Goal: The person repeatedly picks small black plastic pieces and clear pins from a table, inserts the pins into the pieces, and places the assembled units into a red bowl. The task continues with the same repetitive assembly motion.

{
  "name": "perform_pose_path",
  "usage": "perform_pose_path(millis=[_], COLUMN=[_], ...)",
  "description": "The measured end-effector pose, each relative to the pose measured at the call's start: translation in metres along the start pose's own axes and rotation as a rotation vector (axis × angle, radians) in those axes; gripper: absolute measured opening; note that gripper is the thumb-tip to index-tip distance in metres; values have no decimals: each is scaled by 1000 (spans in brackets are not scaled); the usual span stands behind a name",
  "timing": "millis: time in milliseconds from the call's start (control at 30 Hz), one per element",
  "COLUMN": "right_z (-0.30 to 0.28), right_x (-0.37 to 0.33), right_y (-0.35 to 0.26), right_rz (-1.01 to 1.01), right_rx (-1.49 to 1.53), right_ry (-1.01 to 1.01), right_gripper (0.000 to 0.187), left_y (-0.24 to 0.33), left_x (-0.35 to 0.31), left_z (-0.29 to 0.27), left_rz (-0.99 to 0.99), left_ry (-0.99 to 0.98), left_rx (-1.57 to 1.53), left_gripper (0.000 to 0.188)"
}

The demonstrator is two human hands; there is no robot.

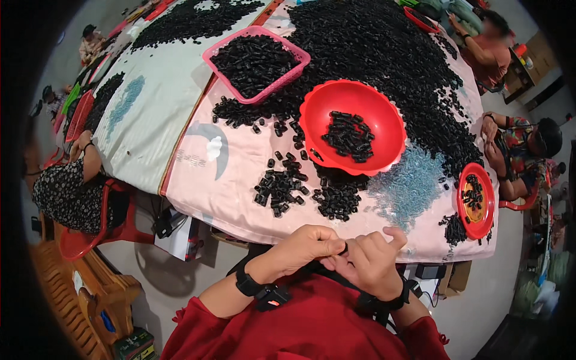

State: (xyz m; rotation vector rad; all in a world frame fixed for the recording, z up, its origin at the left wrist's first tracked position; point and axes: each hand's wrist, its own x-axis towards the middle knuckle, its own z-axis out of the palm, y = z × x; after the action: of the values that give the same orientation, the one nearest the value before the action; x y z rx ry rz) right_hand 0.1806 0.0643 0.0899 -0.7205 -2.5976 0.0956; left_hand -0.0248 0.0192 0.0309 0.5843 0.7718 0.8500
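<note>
Where the near edge of the cloth-covered table [234,207] is overlapped in view, a small black plastic piece [344,247] is pinched between thumb and forefinger of the left hand [303,246]. Right hand [373,262] is set close up, fingers curled; whether the piece is also gripped there can't be told. Probably light, stiff, slightly slick; best taken by its sides. Piece is mostly covered by fingers; its ends and the right palm are hidden.

And there's a dark piece [344,248] mostly hidden by the hands [373,264], too small to identify, tabletop [237,198] running off up top; upper-right person's head [496,25] blurred
</note>
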Motion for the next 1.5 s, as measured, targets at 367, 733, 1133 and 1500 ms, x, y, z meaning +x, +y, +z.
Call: perform_pose_path(millis=[367,733,1133,1500], right_z=[47,61,52,62], right_x=[-34,-27,-36,-33], right_y=[82,97,101,89], right_rz=[368,330,994,489], right_rx=[-4,-99,987,215], right_ry=[146,31,176,158], right_gripper=[23,10,12,12], left_y=[-7,-3,-13,-7], left_x=[-4,-6,2,1], left_z=[0,0,-3,-5], left_rz=[-58,-41,39,86], left_ry=[69,44,21,86], left_rx=[-41,-40,-198,-170], left_gripper=[27,37,49,39])
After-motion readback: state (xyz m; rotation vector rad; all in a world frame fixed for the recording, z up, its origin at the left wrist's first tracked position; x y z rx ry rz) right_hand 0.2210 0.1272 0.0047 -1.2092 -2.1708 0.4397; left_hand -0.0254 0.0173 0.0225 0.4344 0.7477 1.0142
